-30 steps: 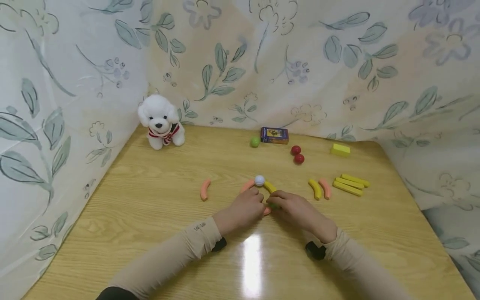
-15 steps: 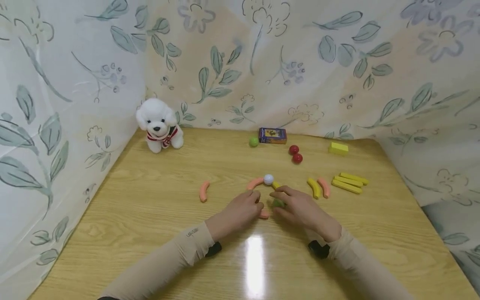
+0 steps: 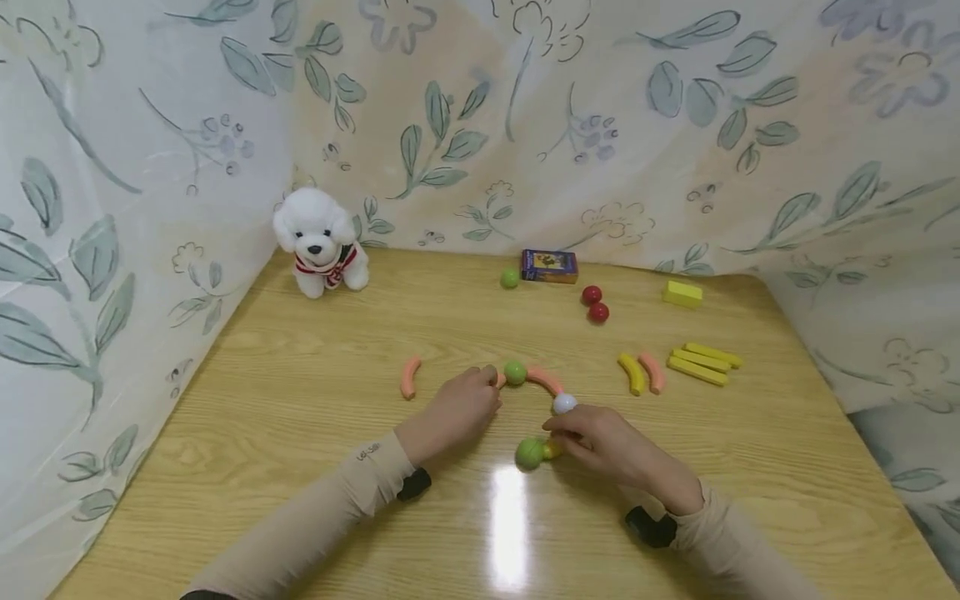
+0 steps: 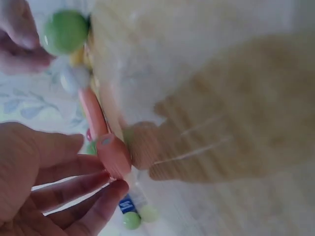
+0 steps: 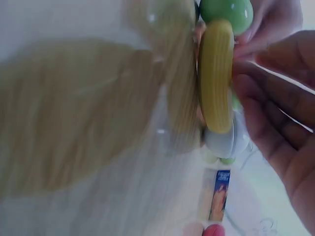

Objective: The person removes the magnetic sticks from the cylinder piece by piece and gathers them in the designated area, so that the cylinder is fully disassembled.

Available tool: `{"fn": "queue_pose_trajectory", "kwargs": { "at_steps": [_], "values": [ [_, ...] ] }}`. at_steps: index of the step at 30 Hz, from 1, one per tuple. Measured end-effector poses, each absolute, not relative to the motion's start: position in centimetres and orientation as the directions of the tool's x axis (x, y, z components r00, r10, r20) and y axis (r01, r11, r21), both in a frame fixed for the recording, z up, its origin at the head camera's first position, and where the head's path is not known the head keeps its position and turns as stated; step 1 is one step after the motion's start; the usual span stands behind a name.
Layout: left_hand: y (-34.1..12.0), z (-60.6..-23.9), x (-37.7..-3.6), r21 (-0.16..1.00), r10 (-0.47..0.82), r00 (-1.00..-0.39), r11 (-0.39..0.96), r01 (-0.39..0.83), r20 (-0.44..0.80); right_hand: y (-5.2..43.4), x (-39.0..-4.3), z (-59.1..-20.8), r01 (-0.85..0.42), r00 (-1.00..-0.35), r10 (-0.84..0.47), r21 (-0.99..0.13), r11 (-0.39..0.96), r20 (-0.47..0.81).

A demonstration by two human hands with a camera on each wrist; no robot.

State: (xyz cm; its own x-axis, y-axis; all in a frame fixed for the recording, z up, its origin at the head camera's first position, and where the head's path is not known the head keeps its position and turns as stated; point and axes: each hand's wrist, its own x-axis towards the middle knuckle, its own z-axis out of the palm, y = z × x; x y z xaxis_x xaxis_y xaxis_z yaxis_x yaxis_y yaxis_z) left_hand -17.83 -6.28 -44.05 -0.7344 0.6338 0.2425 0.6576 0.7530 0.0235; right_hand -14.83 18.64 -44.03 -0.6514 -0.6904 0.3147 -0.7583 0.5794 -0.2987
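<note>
A C-shaped chain of toy balls and curved rods lies on the table. My left hand (image 3: 457,408) pinches a pink curved rod (image 4: 114,156) at the chain's left end, its other end joining a green ball (image 3: 515,372). A second pink curved rod (image 3: 545,381) runs from there to a white ball (image 3: 565,403). My right hand (image 3: 611,442) holds a yellow curved rod (image 5: 215,76) by its outer side. That rod runs from the white ball to another green ball (image 3: 530,453) nearer me; in the head view the fingers cover most of it.
A loose pink curved rod (image 3: 409,377) lies left. To the right are a yellow curved rod (image 3: 631,374), a pink one (image 3: 652,372), straight yellow sticks (image 3: 701,364) and a yellow block (image 3: 682,293). Red balls (image 3: 592,295), a small box (image 3: 550,266) and a plush dog (image 3: 318,242) stand behind.
The chain has turned clockwise in the head view: the white ball went right and nearer me, and a green ball came out at the top. My left hand moved left, my right hand slightly nearer me.
</note>
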Motion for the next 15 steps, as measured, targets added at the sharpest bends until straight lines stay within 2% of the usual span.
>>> {"fn": "queue_pose_trajectory", "kwargs": {
  "at_steps": [3, 6, 8, 11, 15],
  "values": [
    [-6.3, -44.1, -18.7, 0.078, 0.590, -0.763, 0.776, 0.626, 0.263, 17.6, -15.4, -43.7, -0.716, -0.698, -0.617, -0.329, 0.616, 0.363],
    [-6.2, -44.3, -19.4, 0.142, 0.547, -0.807, 0.801, 0.582, 0.222, 16.4, -17.2, -43.7, -0.642, -0.757, -0.536, -0.269, 0.718, 0.375],
    [-6.0, -44.7, -19.8, 0.166, 0.528, -0.831, 0.816, 0.554, 0.174, 15.5, -18.5, -44.1, -0.614, -0.778, -0.528, -0.230, 0.755, 0.341],
    [-5.6, -45.5, -19.9, 0.167, 0.534, -0.834, 0.818, 0.551, 0.140, 14.6, -19.6, -45.0, -0.630, -0.768, -0.573, -0.172, 0.757, 0.286],
    [-4.9, -45.9, -19.6, 0.136, 0.535, -0.828, 0.819, 0.557, 0.166, 14.1, -19.9, -45.7, -0.656, -0.746, -0.605, -0.154, 0.739, 0.278]
  ]
}}
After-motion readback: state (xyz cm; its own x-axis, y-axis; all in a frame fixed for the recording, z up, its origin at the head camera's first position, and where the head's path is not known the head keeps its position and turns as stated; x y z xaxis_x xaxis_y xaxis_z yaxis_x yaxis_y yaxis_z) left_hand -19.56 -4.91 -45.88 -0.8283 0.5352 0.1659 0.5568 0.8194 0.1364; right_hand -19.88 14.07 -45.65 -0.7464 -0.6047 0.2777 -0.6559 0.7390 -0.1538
